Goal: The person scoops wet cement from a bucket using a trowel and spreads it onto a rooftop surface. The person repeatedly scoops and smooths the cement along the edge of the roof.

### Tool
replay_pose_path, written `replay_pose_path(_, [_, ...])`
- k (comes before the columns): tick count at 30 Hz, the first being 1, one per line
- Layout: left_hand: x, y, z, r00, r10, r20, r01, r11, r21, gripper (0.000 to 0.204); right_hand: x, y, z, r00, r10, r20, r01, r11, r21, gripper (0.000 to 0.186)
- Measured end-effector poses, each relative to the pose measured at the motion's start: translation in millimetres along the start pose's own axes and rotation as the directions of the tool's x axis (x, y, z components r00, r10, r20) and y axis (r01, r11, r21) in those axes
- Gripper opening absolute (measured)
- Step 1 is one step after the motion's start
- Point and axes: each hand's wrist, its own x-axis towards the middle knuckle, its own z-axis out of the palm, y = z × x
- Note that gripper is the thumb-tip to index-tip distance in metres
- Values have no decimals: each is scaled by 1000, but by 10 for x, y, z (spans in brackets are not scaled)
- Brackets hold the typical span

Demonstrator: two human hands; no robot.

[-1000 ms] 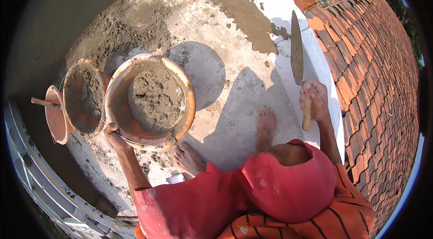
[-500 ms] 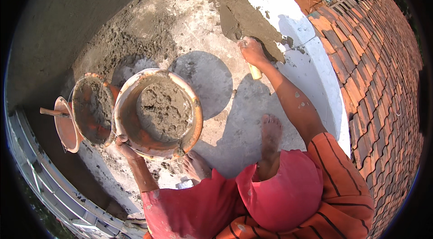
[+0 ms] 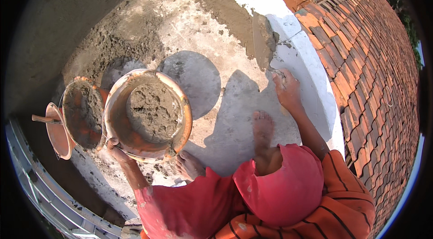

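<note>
Beside the white ledge runs a strip of rough grey-brown mortar. The orange bucket, rim pale-crusted, stands at the person's left, part-filled with lumpy mortar. The trowel, its blade apparently mortar-coated, reaches over the strip's near end. The right hand wraps its handle; the left hand curls over the bucket's near rim.

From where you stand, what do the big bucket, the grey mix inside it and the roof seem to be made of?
The bucket is probably plastic, dull orange under dried-looking smears, with a thick rounded rim. The grey mix looks like cement mortar: matte, lumpy and grainy. The roof seems to be fired clay tiles, orange with darker patches, in overlapping rows.
</note>
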Motion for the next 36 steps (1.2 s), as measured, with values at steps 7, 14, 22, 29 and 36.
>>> replay_pose_path(7, [166,-75,-242,998,64,14,-65,997,44,35,-416,-261,-644,987,-156,-44,127,912,-390,25])
replay_pose_path(14, [156,-6,-253,997,43,58,-44,998,33,40,-529,-922,-982,604,-490,629,281,869,408,27])
replay_pose_path(22, [77,-49,33,999,40,25,-40,999,17,44,-471,-157,-1070,942,203,269,-279,917,284,32])
replay_pose_path(29, [-226,-125,845,999,48,0,-47,988,145,40,-505,-671,-1156,869,-250,426,365,906,-213,27])
replay_pose_path(36, [-666,-410,1860,935,111,337,-204,946,253,51,1,-1313,-310,779,-226,584,606,508,-612,33])
